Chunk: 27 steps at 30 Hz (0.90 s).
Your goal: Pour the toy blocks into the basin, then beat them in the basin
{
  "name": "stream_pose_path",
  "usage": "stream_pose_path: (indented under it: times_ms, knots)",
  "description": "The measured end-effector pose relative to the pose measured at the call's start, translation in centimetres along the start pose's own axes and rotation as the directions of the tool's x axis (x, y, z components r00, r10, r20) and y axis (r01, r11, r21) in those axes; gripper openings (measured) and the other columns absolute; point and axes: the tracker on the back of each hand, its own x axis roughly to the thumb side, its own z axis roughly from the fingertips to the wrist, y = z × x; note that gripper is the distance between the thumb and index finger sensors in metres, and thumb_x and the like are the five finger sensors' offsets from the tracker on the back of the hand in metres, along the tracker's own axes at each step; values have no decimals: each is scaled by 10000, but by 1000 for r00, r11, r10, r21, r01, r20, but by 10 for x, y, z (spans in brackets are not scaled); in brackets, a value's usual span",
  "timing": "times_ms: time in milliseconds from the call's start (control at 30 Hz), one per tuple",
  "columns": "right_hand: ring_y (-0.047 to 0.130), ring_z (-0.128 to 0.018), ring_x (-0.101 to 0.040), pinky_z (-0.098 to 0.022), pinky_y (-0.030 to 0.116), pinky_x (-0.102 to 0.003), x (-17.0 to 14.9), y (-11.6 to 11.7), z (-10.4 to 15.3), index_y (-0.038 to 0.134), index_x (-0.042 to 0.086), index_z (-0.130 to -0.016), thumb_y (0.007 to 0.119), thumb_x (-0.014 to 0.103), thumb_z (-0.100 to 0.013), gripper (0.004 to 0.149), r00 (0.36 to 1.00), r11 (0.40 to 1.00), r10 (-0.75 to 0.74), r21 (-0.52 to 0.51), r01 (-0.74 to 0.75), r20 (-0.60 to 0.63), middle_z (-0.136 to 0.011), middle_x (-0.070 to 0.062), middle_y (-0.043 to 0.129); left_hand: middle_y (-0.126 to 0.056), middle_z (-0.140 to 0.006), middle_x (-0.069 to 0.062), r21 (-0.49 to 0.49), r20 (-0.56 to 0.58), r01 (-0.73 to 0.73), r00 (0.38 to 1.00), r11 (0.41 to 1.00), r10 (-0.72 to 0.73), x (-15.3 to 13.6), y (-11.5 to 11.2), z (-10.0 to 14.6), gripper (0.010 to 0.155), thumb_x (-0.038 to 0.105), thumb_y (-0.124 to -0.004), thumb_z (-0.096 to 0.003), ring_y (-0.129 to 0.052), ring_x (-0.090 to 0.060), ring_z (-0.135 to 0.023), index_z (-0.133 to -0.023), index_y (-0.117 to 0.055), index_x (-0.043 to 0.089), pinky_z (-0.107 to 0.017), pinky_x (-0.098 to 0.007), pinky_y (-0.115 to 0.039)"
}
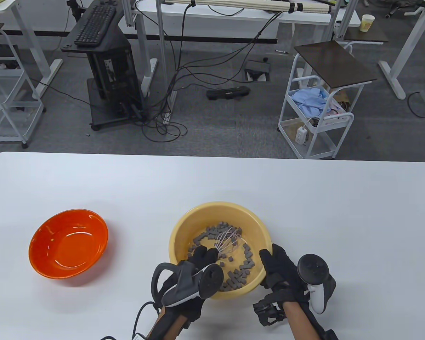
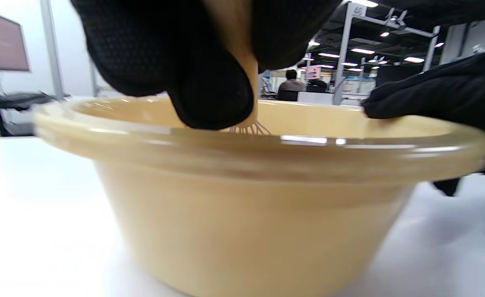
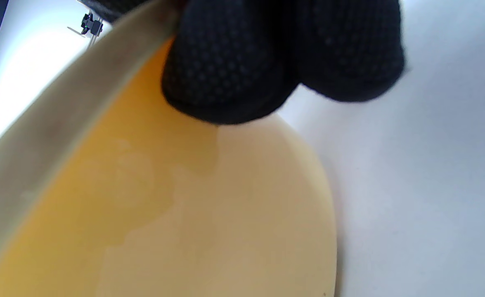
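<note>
A yellow basin point(image 1: 184, 226) stands on the white table near its front edge, with several grey toy blocks point(image 1: 238, 272) scattered round its floor. My left hand point(image 1: 202, 258) grips the pale handle point(image 2: 242, 62) of a wire whisk point(image 1: 228, 239) whose loops dip among the blocks. My right hand point(image 1: 274, 265) grips the basin's right rim point(image 2: 411, 140), fingers curled down over the outer wall point(image 3: 184, 198). An orange bowl point(image 1: 69, 244) sits empty to the left.
The white table point(image 1: 340, 212) stretches wide to the right and behind the basin. Past its far edge are a white cart point(image 1: 315, 113), a black keyboard stand point(image 1: 102, 63) and floor cables.
</note>
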Motion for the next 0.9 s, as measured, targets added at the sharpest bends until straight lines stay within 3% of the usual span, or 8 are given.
stream_pose_path:
  times_ms: [167,300,467,633,900]
  knots:
    - [966,-292,-173,-296,872,-356,0,0,0,522,-63,-1048,712,349,-690,578,1000,1000,0,0,0,0,-707,-256,817,-815,-1054,-234,46,-73,155,986,987,-152,-1,12,7,422,319,-745,-650,-1032,-52,-403,-1045,-761,170,-382,-341,-932]
    - [966,-291,-173,-295,873,-356,0,0,0,524,-64,-1047,713,346,-690,576,1000,1000,-1,0,1,-2,-707,-258,817,-881,-992,-210,21,-99,211,973,977,-208,-7,24,13,397,333,-735,-642,-1016,-11,-333,-1000,-810,179,-341,-313,-935]
    - [967,-291,-173,-295,873,-356,0,0,0,524,-63,-1048,713,346,-690,575,1000,1000,-1,0,1,-3,-708,-257,817,-925,-940,-210,-17,-123,137,983,990,-138,-22,44,24,381,326,-719,-642,-1005,-18,-287,-964,-847,168,-313,-320,-928]
    - [967,-293,-171,-296,872,-356,0,0,0,527,-59,-1049,712,349,-691,574,1000,1000,2,-2,-2,-2,-710,-258,817,-1005,-776,-171,2,-142,144,980,990,-142,-30,57,34,378,342,-697,-642,-990,0,-244,-904,-888,148,-290,-304,-923]
    - [966,-293,-172,-298,872,-356,1,0,0,528,-57,-1049,711,351,-691,573,1000,1000,0,-2,0,-2,-711,-258,816,-1014,-704,-129,44,14,-65,998,997,64,-29,48,27,397,354,-689,-657,-990,9,-245,-945,-863,144,-289,-297,-925]
